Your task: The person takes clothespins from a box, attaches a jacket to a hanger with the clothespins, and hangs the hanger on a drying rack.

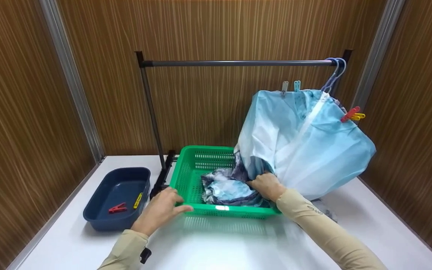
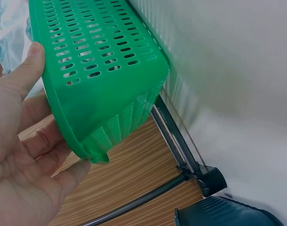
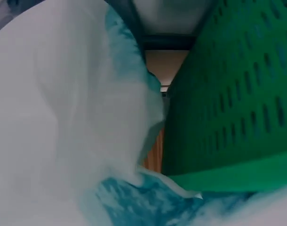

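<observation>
My left hand (image 1: pixel 163 208) holds the green basket (image 1: pixel 186 180) at its front left corner. In the left wrist view the thumb (image 2: pixel 33 63) lies on the rim while the other fingers reach behind it. Over the basket's right side, my right hand (image 1: pixel 268 185) has its fingers curled at the gathered lower edge of a light blue and white garment (image 1: pixel 298 138). That garment hangs from the rack, held by clothespins (image 1: pixel 351 113). Crumpled tie-dyed cloth (image 1: pixel 231 189) lies inside the basket. The right wrist view shows garment (image 3: pixel 87 117) and basket wall (image 3: pixel 228 122); the hand is hidden there.
A dark metal rack (image 1: pixel 238 63) stands behind the basket, with purplish hangers (image 1: pixel 336 75) at its right end. To the left, a dark blue tub (image 1: pixel 105 223) contains a red clothespin (image 1: pixel 117 208) and a yellow clothespin (image 1: pixel 138 200). Wood-patterned panels enclose the white table (image 1: pixel 201 247).
</observation>
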A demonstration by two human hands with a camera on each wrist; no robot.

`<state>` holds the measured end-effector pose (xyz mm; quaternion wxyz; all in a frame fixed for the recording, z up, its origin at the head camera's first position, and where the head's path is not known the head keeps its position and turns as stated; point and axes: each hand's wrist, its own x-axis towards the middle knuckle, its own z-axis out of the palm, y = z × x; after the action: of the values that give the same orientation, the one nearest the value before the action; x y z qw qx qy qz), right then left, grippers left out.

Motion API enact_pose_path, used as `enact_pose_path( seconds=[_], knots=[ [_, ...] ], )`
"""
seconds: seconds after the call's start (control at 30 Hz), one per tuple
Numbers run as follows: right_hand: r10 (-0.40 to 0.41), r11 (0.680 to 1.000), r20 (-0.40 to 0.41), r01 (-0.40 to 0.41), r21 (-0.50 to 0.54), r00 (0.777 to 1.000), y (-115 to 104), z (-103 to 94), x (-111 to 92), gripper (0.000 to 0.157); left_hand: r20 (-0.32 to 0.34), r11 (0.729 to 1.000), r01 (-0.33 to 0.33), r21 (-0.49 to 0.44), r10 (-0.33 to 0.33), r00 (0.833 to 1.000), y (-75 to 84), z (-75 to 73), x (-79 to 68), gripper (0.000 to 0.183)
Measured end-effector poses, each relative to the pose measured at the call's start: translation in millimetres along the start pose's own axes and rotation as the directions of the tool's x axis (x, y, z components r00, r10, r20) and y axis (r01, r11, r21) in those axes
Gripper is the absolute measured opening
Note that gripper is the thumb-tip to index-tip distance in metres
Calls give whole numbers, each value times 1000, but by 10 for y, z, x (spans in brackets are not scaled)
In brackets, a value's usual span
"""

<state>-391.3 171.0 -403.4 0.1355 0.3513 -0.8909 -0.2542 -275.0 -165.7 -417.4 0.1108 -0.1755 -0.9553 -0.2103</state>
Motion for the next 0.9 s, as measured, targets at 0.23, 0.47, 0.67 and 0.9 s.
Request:
enact_pose_path(
  seconds=[0.23,0.47,0.67,0.9],
  knots=[
    [26,1000,-137,-25,12,990,95,70,46,15,6,1000,-10,-5,10,1000,-16,16,14,47],
    [105,991,-445,-58,118,889,410,-5,112,10,-9,1000,-14,-2,14,1000,-60,11,8,46],
    [265,962,-498,-190,197,826,734,-95,86,10,-18,1000,-3,-14,3,1000,-104,0,5,45],
    [413,910,-481,-322,263,773,970,-15,-55,16,-10,1000,3,-31,-4,1000,-121,-14,-1,44]
  ],
)
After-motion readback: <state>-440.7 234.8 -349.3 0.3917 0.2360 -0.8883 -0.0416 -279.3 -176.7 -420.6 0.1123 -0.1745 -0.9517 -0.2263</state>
